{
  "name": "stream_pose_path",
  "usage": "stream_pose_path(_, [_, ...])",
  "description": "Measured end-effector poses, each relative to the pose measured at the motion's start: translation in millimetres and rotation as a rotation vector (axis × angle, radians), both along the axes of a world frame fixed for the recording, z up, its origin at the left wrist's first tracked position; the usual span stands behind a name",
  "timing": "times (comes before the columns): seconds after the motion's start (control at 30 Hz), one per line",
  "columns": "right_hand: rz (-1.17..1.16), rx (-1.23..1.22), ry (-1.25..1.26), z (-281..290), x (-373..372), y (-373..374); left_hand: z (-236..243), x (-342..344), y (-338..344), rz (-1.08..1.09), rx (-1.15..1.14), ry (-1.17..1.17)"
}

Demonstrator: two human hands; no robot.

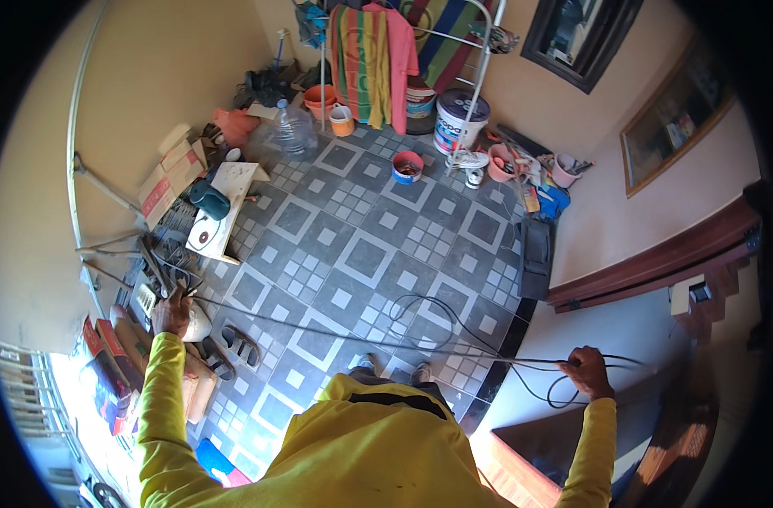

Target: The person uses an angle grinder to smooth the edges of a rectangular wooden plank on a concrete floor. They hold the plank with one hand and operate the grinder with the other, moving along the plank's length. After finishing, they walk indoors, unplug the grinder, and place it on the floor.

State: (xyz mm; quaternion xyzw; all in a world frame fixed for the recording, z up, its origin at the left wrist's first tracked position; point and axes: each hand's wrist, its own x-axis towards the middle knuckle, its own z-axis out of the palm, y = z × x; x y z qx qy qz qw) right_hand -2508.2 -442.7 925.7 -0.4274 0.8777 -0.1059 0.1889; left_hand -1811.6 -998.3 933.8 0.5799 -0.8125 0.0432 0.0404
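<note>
A thin dark cable [344, 336] runs nearly straight between my two hands, in front of my body at waist height. My left hand [173, 313], out to the left, is closed around one end of the stretch. On the right, my right hand [586, 372] grips the cable in a closed fist, and loose strands stick out past it. Below and beside the right hand the slack hangs in loops, with one wide loop [422, 322] showing over the tiled floor. Both arms are spread wide in yellow sleeves.
A low white table [226, 203] holding a dark green kettle [209, 199] stands at left. Sandals [239, 345] and boxes [202, 381] lie near my left arm. Farther off are a red-blue bowl [408, 167], a paint bucket [460, 123] and a clothes rack [488, 42]. A doorway is at right.
</note>
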Motion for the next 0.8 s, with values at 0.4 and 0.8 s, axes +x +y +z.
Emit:
stream_pose_path(0.4, [-0.213, -0.126, 0.33, -52.2, -16.2, -21.2, -35.8, 44.7, 20.6, 0.277, -0.088, 0.261])
stream_pose_path(0.8, [-0.456, -0.098, 0.445, -38.3, -23.4, 49.0, -82.5, 249.4, -63.4, 0.262, -0.278, -0.474])
